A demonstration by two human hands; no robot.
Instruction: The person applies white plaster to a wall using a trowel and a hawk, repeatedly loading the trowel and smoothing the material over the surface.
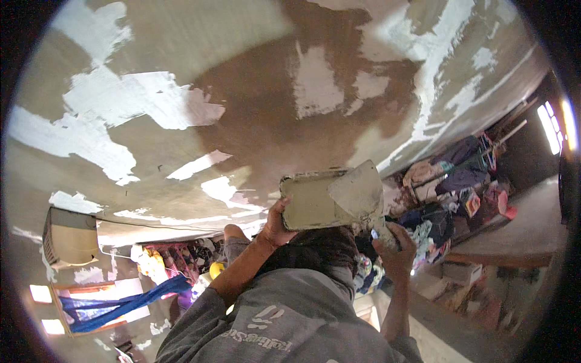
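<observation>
My left hand (277, 222) grips the left edge of a shallow rectangular tray (305, 202), its surface greyish and smeared with putty. Closed around the handle of a wide putty knife (358, 192) is my right hand (396, 245). The knife's broad, putty-coated blade lies over the right part of the tray, and I cannot tell how firmly it touches. Beyond both hands stretches a brown-grey plastered wall (254, 139) with irregular white patches.
Clothes (460, 175) hang and lie heaped on the right, beside a wooden-edged ledge (508, 259). At the left sit a beige box-shaped appliance (72, 239) with a cable and a window with a blue cloth (130, 308). A yellow round thing (216, 270) shows below.
</observation>
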